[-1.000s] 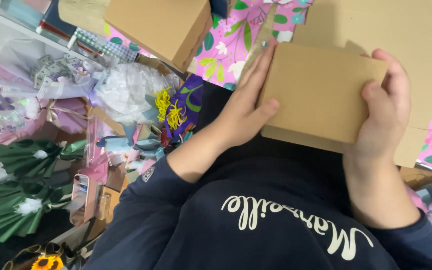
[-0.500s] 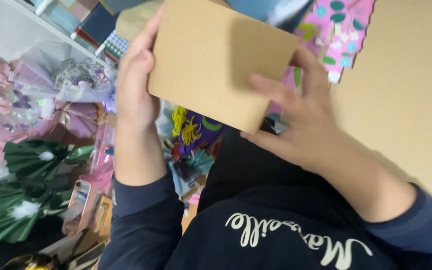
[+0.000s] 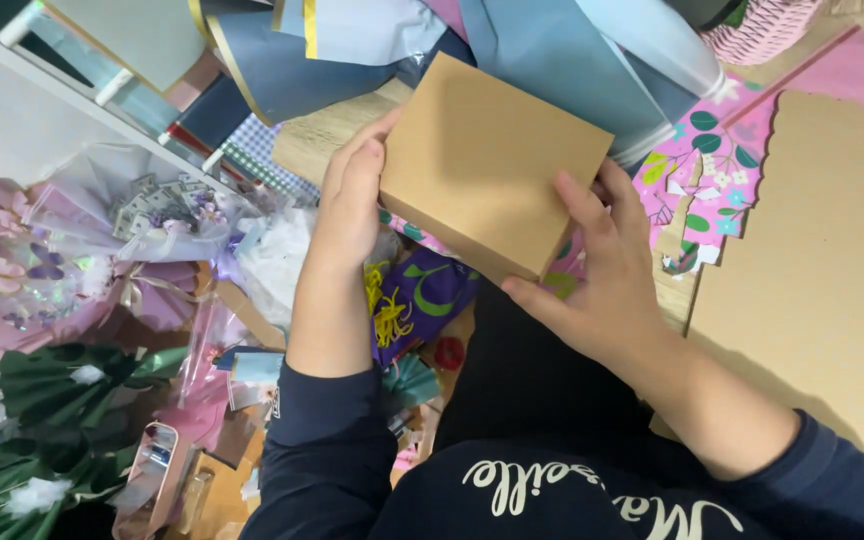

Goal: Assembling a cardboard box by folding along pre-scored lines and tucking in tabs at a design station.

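I hold a plain brown cardboard box (image 3: 492, 165) in front of my chest with both hands. My left hand (image 3: 352, 200) grips its left edge, fingers curled over the side. On the right, my right hand (image 3: 607, 275) clasps the lower right corner, thumb on the underside edge and fingers on the top face. The box is closed and tilted, its top face turned towards me. Both arms wear dark blue sleeves.
A large flat brown cardboard sheet (image 3: 822, 260) lies at the right over pink flowered wrapping paper (image 3: 707, 170). Blue wrapping sheets (image 3: 552, 50) lie at the top. Pink and green wrapped bouquets (image 3: 72, 300) crowd the left. A purple packet (image 3: 422, 300) sits below the box.
The box has moved down and right in view and turned to show more of its top face. My right hand has shifted to the box's lower right corner.
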